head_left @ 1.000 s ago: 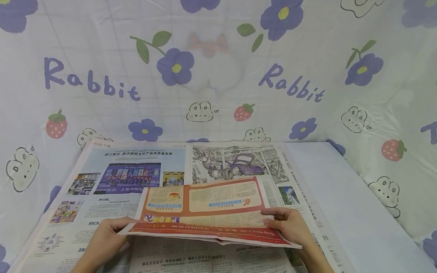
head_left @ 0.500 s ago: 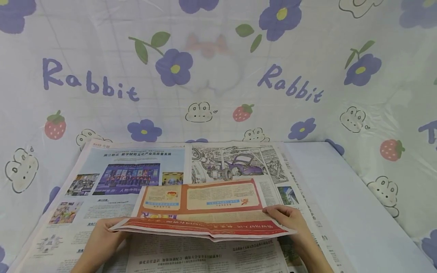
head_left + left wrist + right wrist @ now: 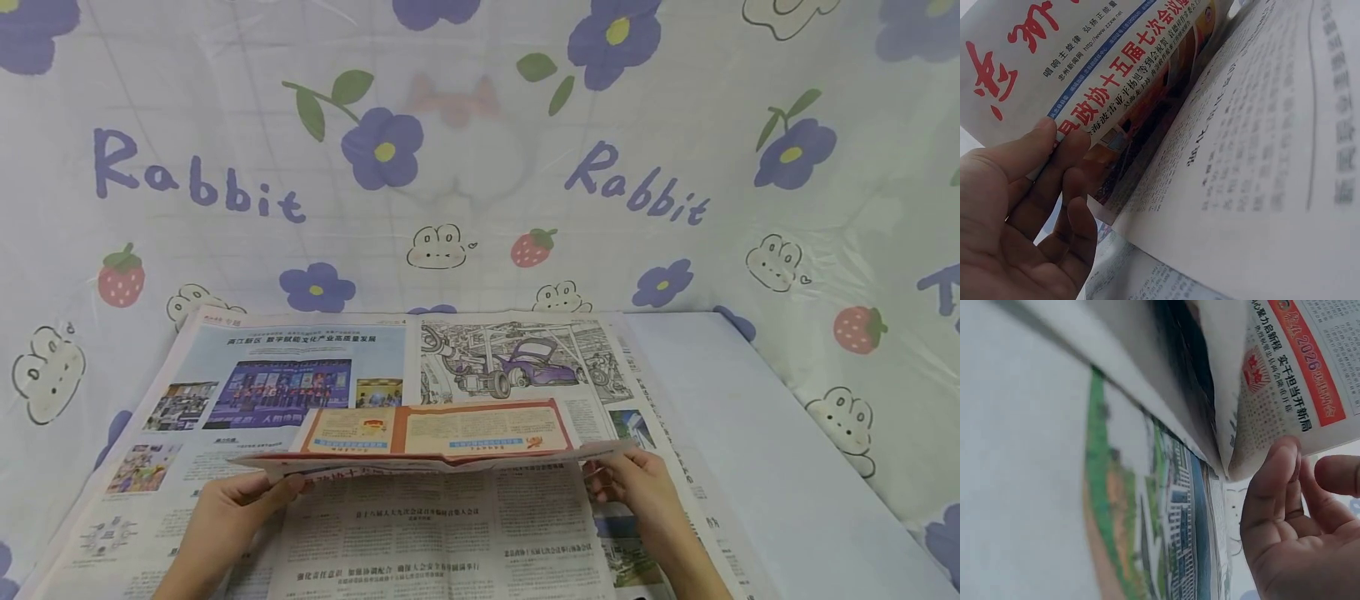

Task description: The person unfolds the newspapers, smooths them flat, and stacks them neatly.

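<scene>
A newspaper (image 3: 442, 537) lies across the middle, its near half flat and covered in print. Above it a folded sheet (image 3: 390, 468) stands tilted up, almost edge-on in the head view, with an orange-framed page (image 3: 480, 427) showing behind. My left hand (image 3: 236, 517) pinches this sheet's left edge between thumb and index finger; the left wrist view shows large red lettering (image 3: 1094, 109) beside the fingertips. At the sheet's right end is my right hand (image 3: 645, 496). In the right wrist view its bent fingers (image 3: 1266, 500) touch the paper near the lower edge, the thumb held apart.
A larger newspaper (image 3: 247, 342) with colour photos and a car drawing (image 3: 525, 367) is spread underneath. Bare white tabletop (image 3: 750, 417) shows along the right. A rabbit-and-flower curtain (image 3: 450, 167) rises behind the table and at both sides.
The folded sheet's near edge has risen and tipped away from me, so its red banner is now hidden and its outer face shows. Both hands have turned upward with it; more flat newsprint shows below.
</scene>
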`<state>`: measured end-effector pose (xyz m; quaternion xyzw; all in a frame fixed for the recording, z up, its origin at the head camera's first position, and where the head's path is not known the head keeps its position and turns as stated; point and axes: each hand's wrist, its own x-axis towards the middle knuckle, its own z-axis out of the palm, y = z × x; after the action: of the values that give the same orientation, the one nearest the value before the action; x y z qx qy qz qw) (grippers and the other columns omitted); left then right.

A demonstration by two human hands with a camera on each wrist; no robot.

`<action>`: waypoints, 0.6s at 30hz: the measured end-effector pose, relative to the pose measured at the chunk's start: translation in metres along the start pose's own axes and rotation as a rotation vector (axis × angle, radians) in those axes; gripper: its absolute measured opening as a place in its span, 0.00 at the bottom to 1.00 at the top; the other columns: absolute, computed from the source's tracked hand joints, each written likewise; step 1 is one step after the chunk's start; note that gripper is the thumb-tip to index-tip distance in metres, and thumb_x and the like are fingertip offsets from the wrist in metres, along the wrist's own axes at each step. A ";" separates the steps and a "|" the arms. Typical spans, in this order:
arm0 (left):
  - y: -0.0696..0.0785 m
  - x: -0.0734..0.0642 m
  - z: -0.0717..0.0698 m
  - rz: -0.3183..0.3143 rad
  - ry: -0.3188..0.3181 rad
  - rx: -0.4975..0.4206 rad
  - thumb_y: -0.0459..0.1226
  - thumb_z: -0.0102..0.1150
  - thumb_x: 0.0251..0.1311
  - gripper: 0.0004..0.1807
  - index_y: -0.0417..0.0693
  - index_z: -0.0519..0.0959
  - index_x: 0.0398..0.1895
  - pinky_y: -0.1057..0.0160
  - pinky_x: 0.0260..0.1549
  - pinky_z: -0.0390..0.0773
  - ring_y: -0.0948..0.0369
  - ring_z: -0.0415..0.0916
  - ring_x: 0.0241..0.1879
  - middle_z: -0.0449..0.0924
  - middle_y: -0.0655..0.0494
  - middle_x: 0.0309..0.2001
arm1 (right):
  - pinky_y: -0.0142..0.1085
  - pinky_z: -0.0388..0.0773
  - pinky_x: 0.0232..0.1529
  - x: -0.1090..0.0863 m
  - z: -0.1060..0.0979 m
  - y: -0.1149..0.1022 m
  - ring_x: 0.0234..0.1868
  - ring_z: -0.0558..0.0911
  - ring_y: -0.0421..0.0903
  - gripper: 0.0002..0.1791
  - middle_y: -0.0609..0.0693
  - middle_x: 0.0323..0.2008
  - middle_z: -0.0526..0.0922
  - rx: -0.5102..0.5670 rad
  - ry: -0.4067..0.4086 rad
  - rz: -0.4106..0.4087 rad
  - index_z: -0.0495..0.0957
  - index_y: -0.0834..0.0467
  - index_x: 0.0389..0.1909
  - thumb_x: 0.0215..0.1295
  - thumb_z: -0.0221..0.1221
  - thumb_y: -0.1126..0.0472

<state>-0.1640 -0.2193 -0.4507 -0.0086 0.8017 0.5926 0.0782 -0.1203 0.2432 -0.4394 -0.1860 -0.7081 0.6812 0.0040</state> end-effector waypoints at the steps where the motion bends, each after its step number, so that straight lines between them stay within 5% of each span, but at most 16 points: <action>1: 0.000 0.000 0.000 -0.009 0.001 -0.002 0.50 0.64 0.62 0.20 0.41 0.88 0.42 0.62 0.21 0.64 0.65 0.56 0.23 0.86 0.51 0.39 | 0.40 0.80 0.30 0.000 0.000 0.000 0.27 0.79 0.48 0.11 0.61 0.34 0.83 0.010 -0.006 -0.009 0.80 0.70 0.44 0.69 0.55 0.67; 5: 0.000 0.001 0.000 -0.037 0.003 0.009 0.52 0.64 0.62 0.23 0.44 0.86 0.48 0.64 0.31 0.72 0.66 0.69 0.32 0.85 0.53 0.44 | 0.41 0.82 0.32 -0.002 0.000 0.001 0.31 0.83 0.50 0.12 0.61 0.38 0.84 -0.005 -0.028 -0.060 0.79 0.71 0.48 0.64 0.58 0.72; 10: 0.002 0.001 0.000 -0.053 0.011 0.029 0.54 0.64 0.61 0.24 0.45 0.87 0.48 0.64 0.36 0.74 0.65 0.73 0.38 0.85 0.55 0.46 | 0.45 0.82 0.37 -0.003 0.000 0.001 0.37 0.83 0.53 0.15 0.58 0.44 0.83 -0.028 -0.074 -0.122 0.80 0.69 0.51 0.64 0.63 0.68; 18: 0.003 0.002 0.001 -0.068 0.017 0.019 0.56 0.63 0.61 0.28 0.45 0.83 0.55 0.66 0.46 0.77 0.68 0.79 0.47 0.85 0.54 0.47 | 0.43 0.82 0.36 -0.003 0.002 0.001 0.34 0.81 0.51 0.15 0.59 0.35 0.83 -0.024 -0.064 -0.126 0.82 0.68 0.42 0.61 0.69 0.61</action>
<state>-0.1661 -0.2168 -0.4486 -0.0400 0.8072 0.5817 0.0918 -0.1182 0.2402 -0.4397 -0.1192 -0.7262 0.6768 0.0222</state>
